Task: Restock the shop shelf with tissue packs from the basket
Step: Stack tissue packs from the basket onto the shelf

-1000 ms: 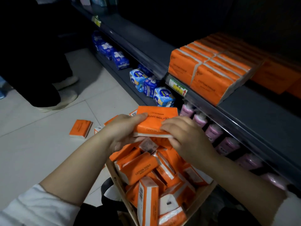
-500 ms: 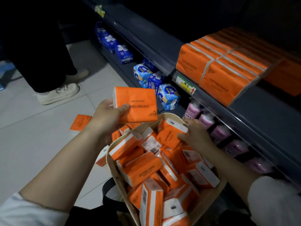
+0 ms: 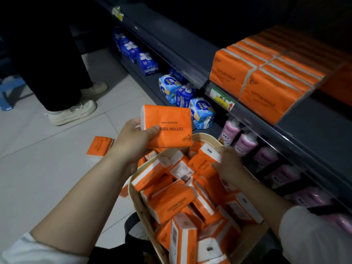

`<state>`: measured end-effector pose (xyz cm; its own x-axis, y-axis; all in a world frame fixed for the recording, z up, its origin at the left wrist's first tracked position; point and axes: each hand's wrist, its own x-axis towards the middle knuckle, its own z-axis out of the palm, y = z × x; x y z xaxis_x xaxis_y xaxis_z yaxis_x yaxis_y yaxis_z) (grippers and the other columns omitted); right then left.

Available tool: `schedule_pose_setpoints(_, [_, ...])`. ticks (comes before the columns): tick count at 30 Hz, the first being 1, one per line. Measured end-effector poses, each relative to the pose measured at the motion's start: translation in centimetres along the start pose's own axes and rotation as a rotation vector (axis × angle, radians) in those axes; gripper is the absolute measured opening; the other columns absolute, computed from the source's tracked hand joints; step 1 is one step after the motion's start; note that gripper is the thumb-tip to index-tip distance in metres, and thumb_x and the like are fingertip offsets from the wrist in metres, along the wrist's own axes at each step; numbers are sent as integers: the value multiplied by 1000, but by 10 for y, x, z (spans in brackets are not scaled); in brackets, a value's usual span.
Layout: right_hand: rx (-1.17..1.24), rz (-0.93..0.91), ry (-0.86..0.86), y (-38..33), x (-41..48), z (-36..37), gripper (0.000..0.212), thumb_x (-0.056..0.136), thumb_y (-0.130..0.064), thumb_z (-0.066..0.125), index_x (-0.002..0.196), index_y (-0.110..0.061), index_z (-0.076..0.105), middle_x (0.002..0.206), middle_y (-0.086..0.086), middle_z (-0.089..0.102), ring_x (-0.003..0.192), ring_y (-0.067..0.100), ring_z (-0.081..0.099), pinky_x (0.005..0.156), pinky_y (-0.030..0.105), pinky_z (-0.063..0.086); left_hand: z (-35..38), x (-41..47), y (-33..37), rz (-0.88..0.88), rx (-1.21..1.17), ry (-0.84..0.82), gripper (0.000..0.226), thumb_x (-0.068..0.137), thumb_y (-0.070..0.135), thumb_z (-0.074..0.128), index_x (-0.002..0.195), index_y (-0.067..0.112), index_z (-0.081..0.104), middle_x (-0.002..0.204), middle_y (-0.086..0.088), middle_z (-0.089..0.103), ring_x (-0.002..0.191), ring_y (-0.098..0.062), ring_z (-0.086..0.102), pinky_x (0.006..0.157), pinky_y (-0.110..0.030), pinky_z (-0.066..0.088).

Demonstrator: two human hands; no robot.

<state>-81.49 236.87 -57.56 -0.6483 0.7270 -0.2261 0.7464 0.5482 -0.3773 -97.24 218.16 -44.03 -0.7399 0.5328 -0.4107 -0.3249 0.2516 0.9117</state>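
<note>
My left hand (image 3: pixel 134 138) grips an orange tissue pack (image 3: pixel 169 123) just above the basket's far left rim. The beige basket (image 3: pixel 136 195) below holds several orange and white tissue packs. My right hand (image 3: pixel 227 164) reaches into the basket's far side, its fingers curled round the end of another orange pack (image 3: pixel 204 161) that stands tilted among the rest. The dark shop shelf (image 3: pixel 312 134) to the right carries rows of orange tissue packs (image 3: pixel 266 73).
One orange pack (image 3: pixel 100 145) lies on the tiled floor left of the basket. A person's legs and white shoes (image 3: pixel 73 111) stand at the left. Blue packets (image 3: pixel 202 115) and pink packs (image 3: pixel 245 141) fill the lower shelf. A price label (image 3: pixel 222 99) sits on the shelf edge.
A second ago both hands held one pack over the basket. My left hand has lifted it up and to the left, while my right hand dropped into the basket onto another pack.
</note>
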Motion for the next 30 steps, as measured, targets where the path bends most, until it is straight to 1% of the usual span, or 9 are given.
schedule_pose_setpoints(4, [288,43,69,-8,-18,-38,43,82,-14,66,122,-7,51,117,11,58,109,25,54,81,24,37,5,-4,1,0,1,16,45,89,18,62,131,14,45,115,-11,64,91,-22,68,63,-30,57])
schedule_pose_setpoints(8, [420,-34,299,-23,-42,-107,42,81,-15,69,120,-8,53,107,8,59,101,23,55,74,24,36,19,-14,6,5,-43,51,21,87,10,63,106,7,56,97,-17,67,77,-24,66,71,-43,57])
schedule_pose_setpoints(13, [484,-339,609,-41,-96,-162,36,77,-4,68,104,-21,52,96,-6,57,85,1,50,70,1,36,40,-27,9,-76,-229,-14,63,70,13,73,127,0,48,85,-19,59,71,-27,57,57,-34,53])
schedule_pose_setpoints(15, [441,-480,669,-46,-106,-164,40,74,2,64,105,-22,52,104,-7,56,97,6,52,84,9,39,50,-32,8,-111,-334,-104,80,66,8,74,136,16,36,99,-14,62,77,-27,59,57,-34,53])
schedule_pose_setpoints(18, [253,-667,709,-52,-107,-155,43,67,-5,49,107,-22,49,108,-5,55,103,14,48,90,21,41,64,-45,10,-160,-418,-212,66,78,-1,64,126,32,34,96,-9,69,77,-26,64,66,-43,58])
schedule_pose_setpoints(21, [18,-741,690,-48,-102,-149,57,69,-9,42,123,-26,46,110,-5,47,103,16,43,70,35,54,69,-52,12,-224,-469,-333,39,75,-5,58,110,9,47,80,-22,62,62,-25,66,56,-41,60])
schedule_pose_setpoints(23, [-14,-753,666,-43,-98,-148,64,68,-1,47,126,-29,46,111,-6,43,104,15,40,63,37,56,68,-52,14,-239,-494,-370,51,65,-6,60,114,3,51,84,-21,70,64,-27,69,59,-41,60])
schedule_pose_setpoints(25, [17,-746,635,-39,-96,-149,68,65,4,50,123,-32,47,112,-6,41,105,14,39,63,38,56,69,-53,16,-268,-529,-396,68,60,-1,61,127,2,50,106,-23,68,77,-31,70,70,-46,59])
schedule_pose_setpoints(30, [147,-704,538,-34,-96,-153,66,68,5,50,121,-34,49,118,-7,41,108,12,40,70,37,55,73,-52,19,-317,-565,-397,47,77,27,60,120,7,56,111,-20,67,93,-30,69,67,-44,59])
